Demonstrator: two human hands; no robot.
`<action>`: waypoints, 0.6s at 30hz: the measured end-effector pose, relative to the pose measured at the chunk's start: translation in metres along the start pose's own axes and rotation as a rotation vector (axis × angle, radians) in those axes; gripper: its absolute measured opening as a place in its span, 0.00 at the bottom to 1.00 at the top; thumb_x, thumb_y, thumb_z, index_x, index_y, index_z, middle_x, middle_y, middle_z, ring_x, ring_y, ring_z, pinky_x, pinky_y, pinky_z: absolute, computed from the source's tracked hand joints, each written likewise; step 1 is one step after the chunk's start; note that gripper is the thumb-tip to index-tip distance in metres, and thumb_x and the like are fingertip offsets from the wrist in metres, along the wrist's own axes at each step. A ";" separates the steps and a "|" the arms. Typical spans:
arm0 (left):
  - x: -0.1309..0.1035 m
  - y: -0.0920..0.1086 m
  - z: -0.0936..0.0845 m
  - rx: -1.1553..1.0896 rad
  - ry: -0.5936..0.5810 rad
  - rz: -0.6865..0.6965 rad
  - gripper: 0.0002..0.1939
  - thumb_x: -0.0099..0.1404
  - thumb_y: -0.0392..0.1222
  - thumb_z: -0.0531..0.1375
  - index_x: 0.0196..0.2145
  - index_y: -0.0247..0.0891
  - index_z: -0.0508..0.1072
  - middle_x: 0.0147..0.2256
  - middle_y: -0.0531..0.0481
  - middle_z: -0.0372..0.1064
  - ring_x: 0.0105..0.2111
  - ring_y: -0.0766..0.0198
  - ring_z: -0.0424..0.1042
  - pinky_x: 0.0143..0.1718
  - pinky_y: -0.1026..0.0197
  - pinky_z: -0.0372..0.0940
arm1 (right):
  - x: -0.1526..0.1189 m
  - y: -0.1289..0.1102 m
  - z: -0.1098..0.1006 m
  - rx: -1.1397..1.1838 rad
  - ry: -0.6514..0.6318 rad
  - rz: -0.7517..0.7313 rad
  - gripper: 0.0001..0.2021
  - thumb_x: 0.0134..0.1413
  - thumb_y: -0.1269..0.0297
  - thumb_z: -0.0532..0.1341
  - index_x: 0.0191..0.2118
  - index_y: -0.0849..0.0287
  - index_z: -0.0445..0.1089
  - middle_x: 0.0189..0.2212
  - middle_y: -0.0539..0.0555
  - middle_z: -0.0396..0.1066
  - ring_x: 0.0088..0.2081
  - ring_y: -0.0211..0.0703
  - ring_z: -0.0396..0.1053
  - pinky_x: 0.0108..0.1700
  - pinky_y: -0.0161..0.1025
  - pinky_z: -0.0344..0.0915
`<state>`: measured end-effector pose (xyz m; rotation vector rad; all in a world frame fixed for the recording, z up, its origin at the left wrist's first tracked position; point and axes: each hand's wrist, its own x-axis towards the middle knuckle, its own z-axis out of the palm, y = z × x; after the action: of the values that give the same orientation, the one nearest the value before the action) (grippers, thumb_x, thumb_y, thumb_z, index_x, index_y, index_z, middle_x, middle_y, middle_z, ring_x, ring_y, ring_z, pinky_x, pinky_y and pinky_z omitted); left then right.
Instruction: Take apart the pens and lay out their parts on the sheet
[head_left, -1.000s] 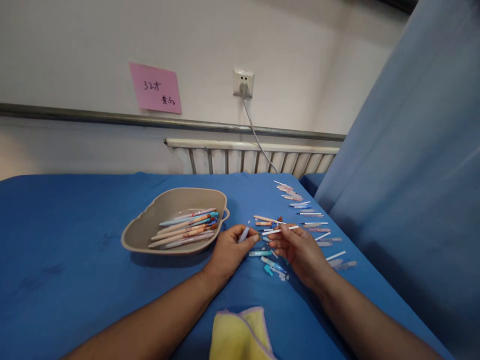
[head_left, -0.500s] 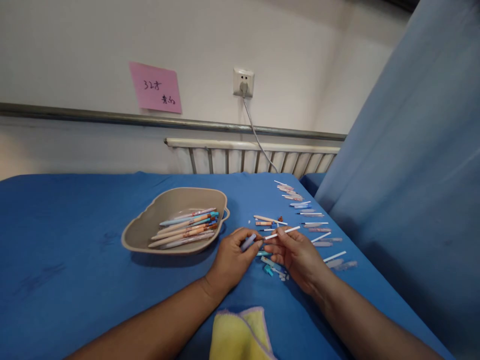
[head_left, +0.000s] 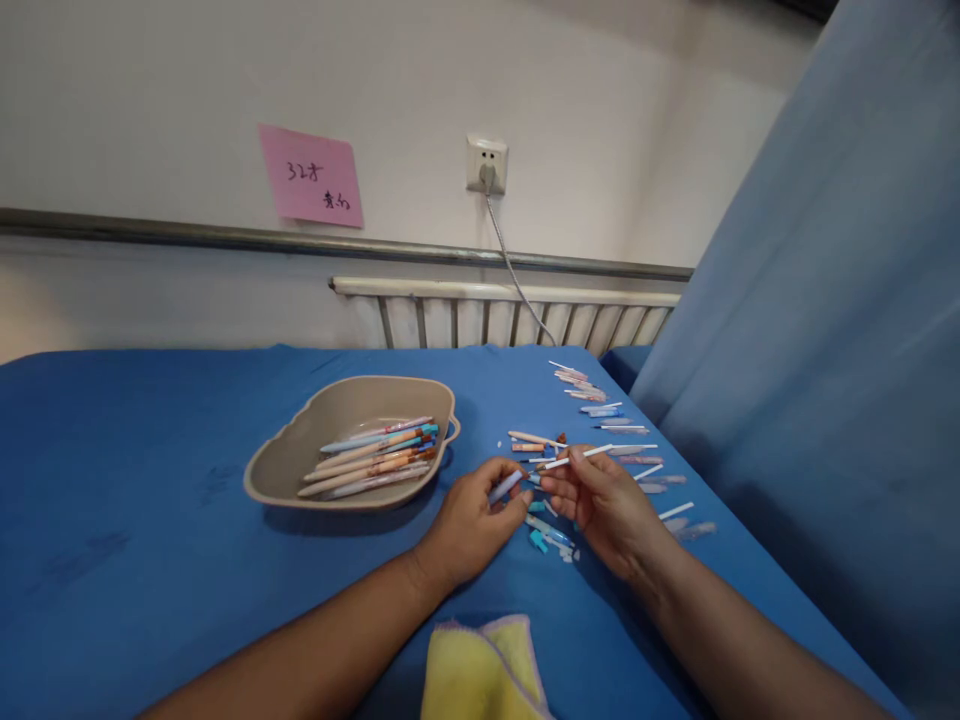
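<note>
My left hand (head_left: 474, 518) is closed around a pale lavender pen barrel (head_left: 505, 487), just right of the bin. Beside it, my right hand (head_left: 604, 505) pinches a thin white pen refill (head_left: 592, 453), whose dark tip points left toward the barrel. The refill and barrel look apart. Around and below the hands lie loose pen parts, among them a teal piece (head_left: 538, 541), a light blue barrel (head_left: 551, 530) and small white bits (head_left: 568, 554). Behind the hands are a beige pen barrel (head_left: 531, 437) and an orange-brown piece (head_left: 529, 448).
A grey-brown bin (head_left: 262, 480) holding several pens (head_left: 375, 465) stands on the blue cloth (head_left: 150, 560). Sorted pen parts (head_left: 630, 460) lie in groups along the right edge. A yellow cloth (head_left: 480, 670) lies near the front; a blue curtain (head_left: 840, 330) hangs at right.
My right hand has moved slightly right and up with the white refill, drawing it away from the barrel. My left hand has shifted a little right, still holding the barrel.
</note>
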<state>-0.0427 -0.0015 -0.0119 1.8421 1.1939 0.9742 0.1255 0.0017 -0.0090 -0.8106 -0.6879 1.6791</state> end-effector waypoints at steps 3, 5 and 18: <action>-0.001 0.002 -0.002 0.077 -0.069 0.037 0.08 0.61 0.40 0.52 0.32 0.36 0.69 0.26 0.54 0.65 0.28 0.66 0.63 0.29 0.65 0.57 | 0.000 0.000 0.000 -0.037 -0.019 -0.044 0.10 0.49 0.60 0.64 0.33 0.60 0.65 0.27 0.53 0.74 0.29 0.40 0.74 0.26 0.30 0.68; -0.002 0.003 -0.003 0.089 -0.088 0.051 0.08 0.62 0.39 0.51 0.33 0.36 0.69 0.27 0.54 0.66 0.29 0.65 0.63 0.30 0.65 0.56 | 0.000 0.000 0.000 -0.064 -0.025 -0.069 0.11 0.48 0.59 0.64 0.32 0.60 0.65 0.27 0.53 0.73 0.29 0.40 0.74 0.25 0.30 0.68; -0.001 -0.001 0.000 -0.055 -0.126 0.062 0.11 0.65 0.42 0.50 0.35 0.36 0.69 0.31 0.52 0.66 0.32 0.65 0.63 0.35 0.65 0.57 | 0.001 0.001 0.000 -0.287 -0.016 -0.115 0.17 0.45 0.50 0.63 0.31 0.60 0.66 0.26 0.51 0.72 0.25 0.39 0.71 0.26 0.33 0.64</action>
<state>-0.0432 -0.0020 -0.0131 1.8776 1.0307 0.9021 0.1251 0.0023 -0.0100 -0.9404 -0.9837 1.5036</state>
